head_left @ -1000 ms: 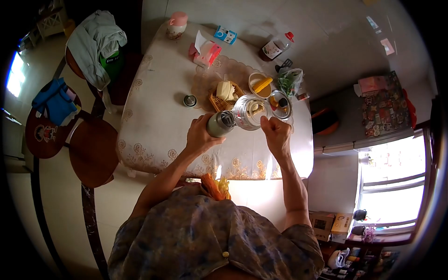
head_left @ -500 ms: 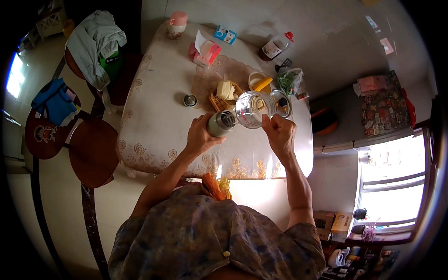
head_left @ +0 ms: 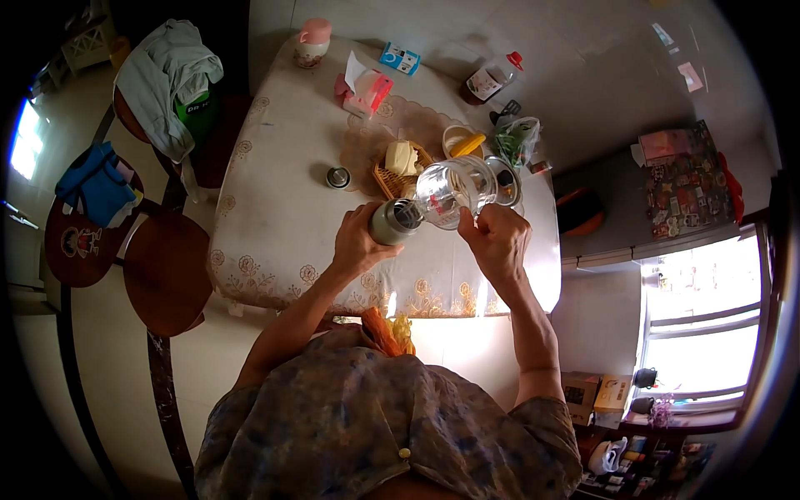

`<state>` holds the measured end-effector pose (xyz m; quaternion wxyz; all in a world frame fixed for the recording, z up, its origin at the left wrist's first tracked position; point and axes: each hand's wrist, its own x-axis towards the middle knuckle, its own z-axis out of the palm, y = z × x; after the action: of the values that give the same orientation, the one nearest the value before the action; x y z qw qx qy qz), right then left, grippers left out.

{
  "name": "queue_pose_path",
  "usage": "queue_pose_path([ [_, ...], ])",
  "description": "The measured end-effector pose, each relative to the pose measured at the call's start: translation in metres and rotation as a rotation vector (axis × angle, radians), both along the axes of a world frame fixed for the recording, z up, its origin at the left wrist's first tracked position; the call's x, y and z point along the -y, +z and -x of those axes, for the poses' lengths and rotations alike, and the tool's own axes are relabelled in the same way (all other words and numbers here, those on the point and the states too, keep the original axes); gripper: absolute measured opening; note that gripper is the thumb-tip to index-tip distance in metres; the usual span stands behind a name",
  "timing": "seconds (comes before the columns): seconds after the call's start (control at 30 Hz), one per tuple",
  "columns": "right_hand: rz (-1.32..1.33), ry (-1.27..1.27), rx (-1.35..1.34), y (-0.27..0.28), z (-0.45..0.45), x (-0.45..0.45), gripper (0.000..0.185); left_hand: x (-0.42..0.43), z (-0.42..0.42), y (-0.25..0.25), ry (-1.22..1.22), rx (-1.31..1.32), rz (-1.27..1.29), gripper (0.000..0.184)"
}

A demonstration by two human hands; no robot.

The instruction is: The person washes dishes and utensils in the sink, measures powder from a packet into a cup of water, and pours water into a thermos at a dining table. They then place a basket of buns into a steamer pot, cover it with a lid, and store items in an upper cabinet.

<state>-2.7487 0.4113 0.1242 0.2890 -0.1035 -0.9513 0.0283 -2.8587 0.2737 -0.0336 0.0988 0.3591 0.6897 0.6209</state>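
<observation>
My left hand point(head_left: 357, 242) is wrapped round a pale green flask point(head_left: 388, 223) with an open metal mouth, held above the near part of the table. My right hand point(head_left: 500, 237) is closed at the near side of a clear glass jug point(head_left: 454, 192), which is tilted with its rim at the flask's mouth. Whether liquid is flowing between them is too small to tell. Beyond the flask, a round dark-and-metal lid point(head_left: 338, 177) rests on the tablecloth. A wicker basket point(head_left: 389, 181) with a pale packet point(head_left: 402, 158) in it lies just behind the jug.
On the table point(head_left: 283, 200) are a yellow corn cob point(head_left: 467, 145) in a bowl, a bag of greens point(head_left: 517, 140), a dark bottle point(head_left: 487, 82), a tissue pack point(head_left: 365, 90), a blue box point(head_left: 400, 58) and a pink-topped jar point(head_left: 312, 43). Stools point(head_left: 167, 271) stand left.
The jug has tipped further towards the flask, and my right hand has shifted and turned with it. My left hand and the flask have stayed almost in place.
</observation>
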Motion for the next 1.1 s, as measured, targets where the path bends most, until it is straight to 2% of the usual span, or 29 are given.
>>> queue_pose_path([
  [0.4, -0.306, 0.104, -0.082, -0.007, -0.007, 0.006, 0.034, -0.002, -0.005, 0.002, -0.033, 0.004, 0.000, 0.063],
  [0.77, -0.633, 0.291, -0.080, -0.008, -0.026, 0.012, 0.045, -0.008, -0.012, -0.001, -0.126, 0.073, -0.008, 0.065],
  [0.9, -0.617, 0.285, -0.090, -0.012, -0.036, 0.012, 0.043, -0.013, -0.017, -0.008, -0.190, 0.145, -0.040, 0.066],
  [1.0, -0.483, 0.253, -0.149, -0.020, -0.038, 0.003, 0.044, -0.012, -0.019, -0.005, -0.165, 0.136, -0.056, 0.068],
  [1.1, 0.201, -0.063, -0.305, -0.037, -0.040, -0.007, 0.044, -0.007, -0.019, -0.008, -0.138, 0.123, -0.012, 0.067],
])
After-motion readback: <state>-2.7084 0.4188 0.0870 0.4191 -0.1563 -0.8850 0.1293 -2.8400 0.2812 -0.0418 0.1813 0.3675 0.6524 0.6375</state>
